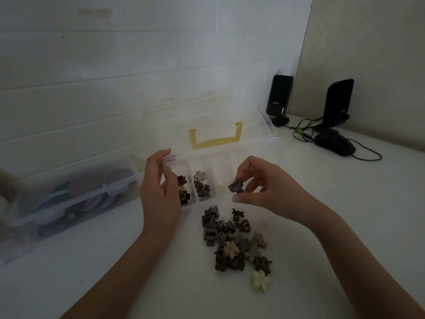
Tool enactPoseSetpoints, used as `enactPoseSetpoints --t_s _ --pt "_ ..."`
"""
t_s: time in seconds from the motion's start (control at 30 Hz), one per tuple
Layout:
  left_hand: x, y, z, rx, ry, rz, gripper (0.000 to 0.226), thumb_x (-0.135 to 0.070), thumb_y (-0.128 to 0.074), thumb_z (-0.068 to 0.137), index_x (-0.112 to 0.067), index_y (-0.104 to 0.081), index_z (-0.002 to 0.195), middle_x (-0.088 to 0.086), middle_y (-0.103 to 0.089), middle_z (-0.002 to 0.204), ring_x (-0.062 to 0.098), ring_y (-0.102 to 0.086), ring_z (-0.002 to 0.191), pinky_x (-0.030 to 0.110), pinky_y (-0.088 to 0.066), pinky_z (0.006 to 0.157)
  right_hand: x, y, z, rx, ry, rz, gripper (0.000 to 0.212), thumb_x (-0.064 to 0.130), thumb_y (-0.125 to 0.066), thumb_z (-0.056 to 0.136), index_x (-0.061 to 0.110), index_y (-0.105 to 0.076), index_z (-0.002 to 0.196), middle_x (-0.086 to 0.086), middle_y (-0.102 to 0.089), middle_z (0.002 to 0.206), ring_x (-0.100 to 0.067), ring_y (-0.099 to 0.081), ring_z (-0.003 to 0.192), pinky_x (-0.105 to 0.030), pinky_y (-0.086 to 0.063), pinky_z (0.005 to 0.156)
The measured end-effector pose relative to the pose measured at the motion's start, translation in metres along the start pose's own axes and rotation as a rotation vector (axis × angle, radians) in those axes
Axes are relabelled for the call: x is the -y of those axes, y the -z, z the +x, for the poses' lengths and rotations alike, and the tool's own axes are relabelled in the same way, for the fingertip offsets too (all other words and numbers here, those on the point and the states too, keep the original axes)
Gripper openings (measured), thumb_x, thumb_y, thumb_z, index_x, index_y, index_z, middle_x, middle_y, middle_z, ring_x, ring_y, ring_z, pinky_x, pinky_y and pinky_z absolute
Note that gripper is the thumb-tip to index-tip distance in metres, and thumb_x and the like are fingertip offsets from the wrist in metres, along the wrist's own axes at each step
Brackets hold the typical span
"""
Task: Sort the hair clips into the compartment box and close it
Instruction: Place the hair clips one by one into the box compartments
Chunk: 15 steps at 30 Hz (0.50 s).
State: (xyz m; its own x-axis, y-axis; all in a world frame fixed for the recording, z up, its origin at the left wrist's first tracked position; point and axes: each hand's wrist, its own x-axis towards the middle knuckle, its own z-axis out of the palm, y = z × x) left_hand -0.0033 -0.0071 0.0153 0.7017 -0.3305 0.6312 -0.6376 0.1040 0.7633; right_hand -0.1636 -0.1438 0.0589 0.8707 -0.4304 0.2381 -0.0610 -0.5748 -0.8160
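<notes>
A clear compartment box [226,155] stands open on the white table, its lid with a yellow handle [216,140] tilted back against the wall. Its left and middle compartments hold a few dark and beige clips [199,183]. My right hand [264,187] pinches a dark brown hair clip [235,186] above the box's front right compartment. My left hand [158,189] rests against the box's left front corner with the fingers curled and apart. A pile of several brown, beige and cream flower clips [236,245] lies on the table in front of the box.
A second clear box [69,199], latched shut and holding round coloured items, sits at the left by the wall. Two black speakers [279,100] and a dark mouse [334,143] with cables stand at the back right.
</notes>
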Motion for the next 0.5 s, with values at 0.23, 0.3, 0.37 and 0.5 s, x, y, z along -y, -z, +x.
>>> enactPoseSetpoints --t_s 0.23,0.3,0.37,0.5 --pt "0.0035 -0.0002 -0.0001 0.002 -0.036 0.014 0.028 -0.004 -0.036 0.1 -0.014 -0.05 0.123 0.014 -0.049 0.084 0.007 -0.044 0.06 0.003 -0.037 0.056 -0.0006 0.0008 0.0012 -0.216 0.063 -0.087 0.024 0.014 -0.068 0.083 0.034 -0.063 0.095 0.017 -0.065 0.096 -0.003 -0.06 0.074 -0.01 -0.045 0.063" --pt "0.0023 -0.0011 -0.0007 0.0 -0.027 -0.002 0.029 -0.004 -0.037 0.1 -0.014 -0.051 0.123 0.003 -0.047 0.084 0.007 -0.044 0.059 0.003 -0.036 0.056 0.0006 -0.0008 0.0018 -0.252 0.073 -0.121 0.025 0.015 -0.066 0.085 0.035 -0.067 0.101 0.022 -0.063 0.097 -0.001 -0.057 0.079 -0.009 -0.045 0.066" --pt "0.0009 -0.0018 -0.0012 -0.005 -0.022 -0.011 0.028 -0.004 -0.037 0.1 -0.014 -0.051 0.122 -0.001 -0.045 0.079 0.004 -0.046 0.057 0.004 -0.036 0.055 -0.0005 -0.0008 0.0023 -0.284 0.076 -0.132 0.027 0.014 -0.064 0.086 0.033 -0.068 0.105 0.021 -0.064 0.096 -0.002 -0.057 0.08 -0.012 -0.047 0.066" --pt "-0.0008 -0.0019 -0.0014 -0.008 -0.028 0.002 0.029 -0.001 -0.036 0.099 -0.012 -0.051 0.122 -0.006 -0.043 0.074 0.0 -0.045 0.054 0.003 -0.034 0.054 -0.0035 0.0018 0.002 -0.313 0.057 -0.117 0.026 0.012 -0.065 0.085 0.029 -0.069 0.104 0.016 -0.065 0.086 -0.003 -0.058 0.073 -0.012 -0.046 0.061"
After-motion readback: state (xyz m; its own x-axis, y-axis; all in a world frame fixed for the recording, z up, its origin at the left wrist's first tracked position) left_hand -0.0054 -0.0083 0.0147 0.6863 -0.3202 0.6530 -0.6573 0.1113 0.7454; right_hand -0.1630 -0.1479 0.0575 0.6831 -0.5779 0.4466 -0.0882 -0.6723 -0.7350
